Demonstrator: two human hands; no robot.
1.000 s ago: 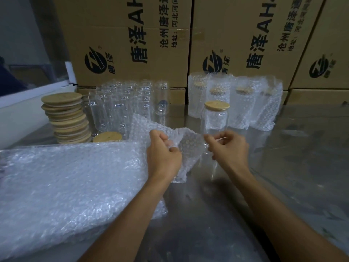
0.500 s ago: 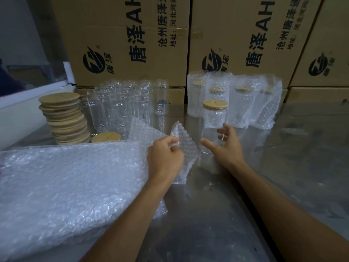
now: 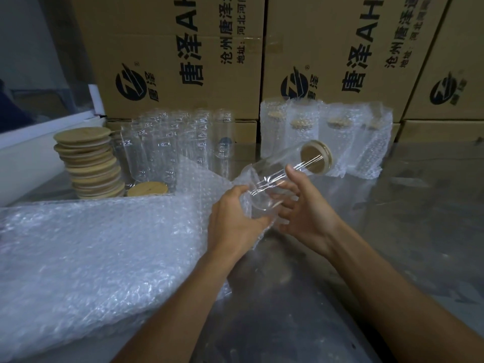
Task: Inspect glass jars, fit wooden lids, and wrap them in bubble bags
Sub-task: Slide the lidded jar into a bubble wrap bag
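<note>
My right hand (image 3: 306,205) holds a clear glass jar (image 3: 277,174) tilted on its side, its wooden lid (image 3: 315,158) pointing up and to the right. The jar's base sits at the mouth of a small bubble bag (image 3: 242,203) that my left hand (image 3: 233,218) grips by its edge. A stack of wooden lids (image 3: 89,161) stands at the left, with one loose lid (image 3: 148,189) beside it. Several bare glass jars (image 3: 170,142) stand behind the bubble wrap. Several wrapped jars (image 3: 327,132) stand at the back right.
A thick pile of bubble bags (image 3: 91,258) covers the left of the steel table (image 3: 392,231). Printed cardboard cartons (image 3: 183,53) form a wall along the back. A white ledge (image 3: 31,137) runs along the far left.
My right hand reached the lidded jar, lifted it and tipped it over toward the bag. My left hand kept hold of the bubble bag and raised its mouth to the jar's base.
</note>
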